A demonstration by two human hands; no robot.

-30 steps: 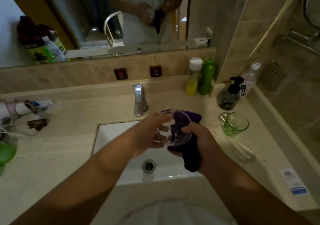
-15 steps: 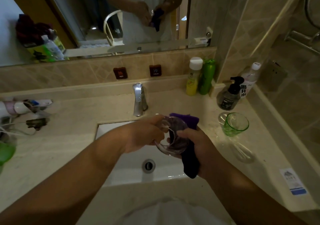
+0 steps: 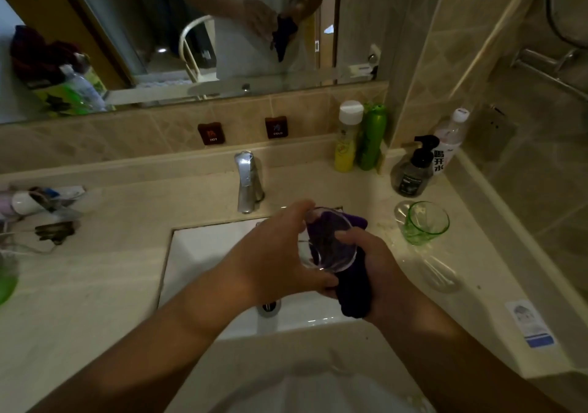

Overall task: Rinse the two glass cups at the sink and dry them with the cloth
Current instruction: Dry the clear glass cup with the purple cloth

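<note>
Now the clear glass cup [image 3: 331,242] is sitting turned further than a second ago, its mouth tipping toward the camera over the sink [image 3: 203,250], and more of the purple cloth [image 3: 353,288] is packed inside it; judging by that, drying of this cup is well under way. The left hand [image 3: 276,256] is gripping the cup, fingers curled round its 9 o'clock wall. The right hand [image 3: 369,253] is clamping the cloth, fingers [image 3: 345,237] pressing it into the cup. At 3 o'clock, the green glass cup [image 3: 424,225] is standing on the desk [image 3: 95,279], untouched.
</note>
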